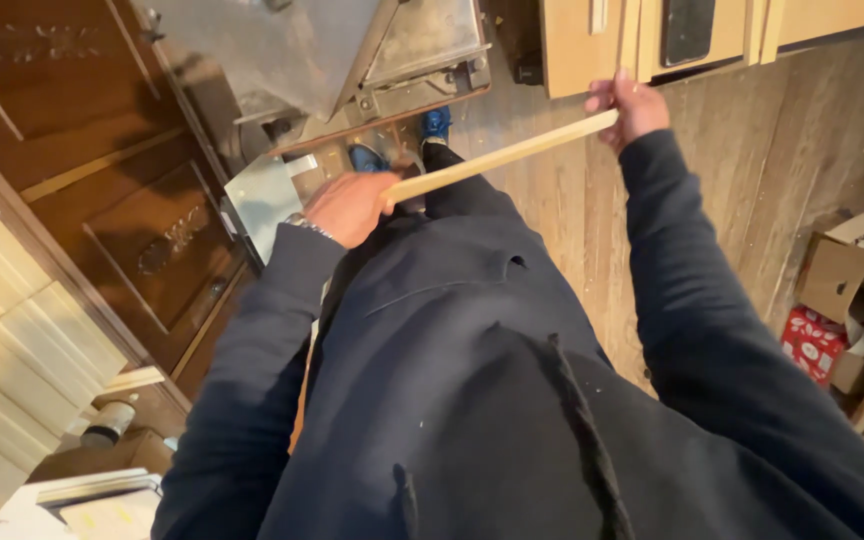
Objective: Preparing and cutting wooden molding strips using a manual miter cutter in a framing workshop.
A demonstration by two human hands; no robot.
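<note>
Status: wood strip (500, 157) is in hand, held clear of the metal machine (352, 60) ahead; no contact w/ it. Judging by that, the strip is picked up and being carried or lined up; any cutting or feeding at the machine looks not yet begun. No cut mark or fresh end visible on the strip.

Grip: left hand (350, 207) has its fingers clenched round the near end of the strip, just this side of the machine's lower edge. Right hand (634, 103) grasps the far end, well right of the machine, fingers wrapped over it. Both closed on the same piece.

Strip condition: long, thin, pale, straight, square-edged; plain unfinished wood. Runs at a slant, rising from left hand to right hand, above the plank floor (732, 170).

Surrounds: dark carved wood panels (142, 220) left of the machine. Opened cardboard boxes (852, 280) far right of it, on the floor. Blue shoes (436, 124) show right below the machine.
</note>
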